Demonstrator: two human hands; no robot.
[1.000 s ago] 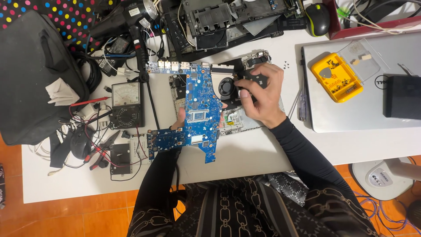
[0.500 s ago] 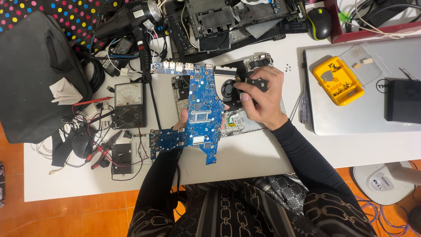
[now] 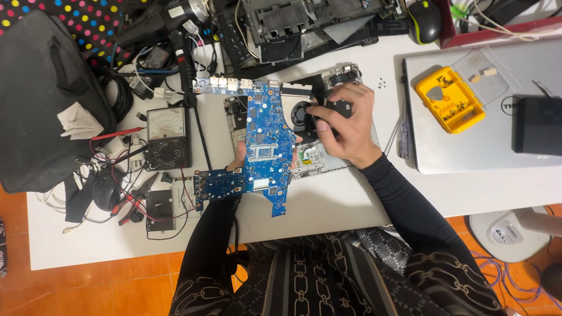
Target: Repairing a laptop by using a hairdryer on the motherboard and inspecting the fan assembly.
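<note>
Blue circuit board held above the white table, supported from beneath by the left hand, whose fingers curl around its edges. Right hand grips the black cooling fan just beside the board's right edge.

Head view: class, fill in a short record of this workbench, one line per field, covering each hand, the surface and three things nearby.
Left hand: under the blue circuit board, holding it up, mostly hidden
Right hand: fingers on a black fan part beside the board
Surface: white table
Left of board: analogue meter with red and black leads
Right: yellow tool case on a closed silver laptop
Far edge: black mouse
</note>
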